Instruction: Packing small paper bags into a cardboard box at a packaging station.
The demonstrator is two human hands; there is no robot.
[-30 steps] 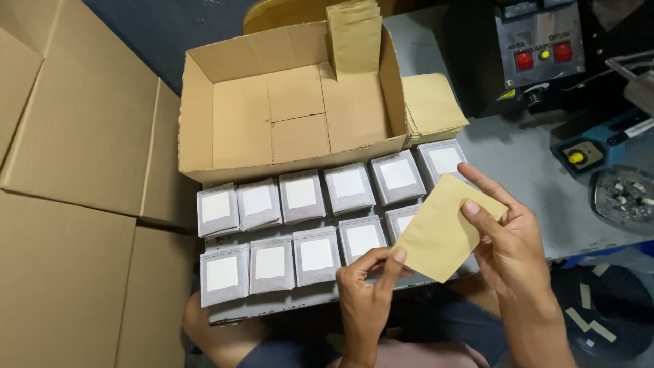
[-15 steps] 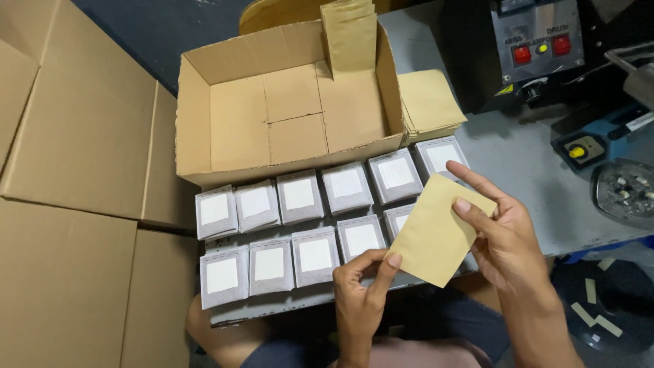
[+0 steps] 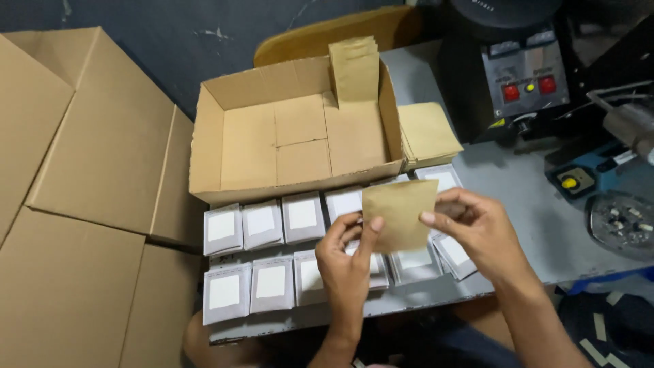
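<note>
Above the near rows of small grey white-labelled packets [image 3: 286,252], a flat brown paper pouch [image 3: 400,212] is pinched between left hand [image 3: 347,262] and right hand [image 3: 477,228].

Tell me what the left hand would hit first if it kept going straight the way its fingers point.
The left hand points up and away, so it would likely meet the brown paper pouch it pinches, then the cardboard box; depth is unclear.

A: Position of open carton [image 3: 286,146]?
B: Behind two rows of small packets [image 3: 262,286] on table edge [image 3: 531,204]; stack of paper bags [image 3: 428,131] just right of it.
A: Held between hands?
B: One paper bag [image 3: 400,215], above packets, left hand [image 3: 347,262] at its left, right hand [image 3: 480,228] at its right.
A: Elsewhere?
B: Flattened cartons [image 3: 82,204] far left; sealing machine [image 3: 524,75] behind right.
</note>
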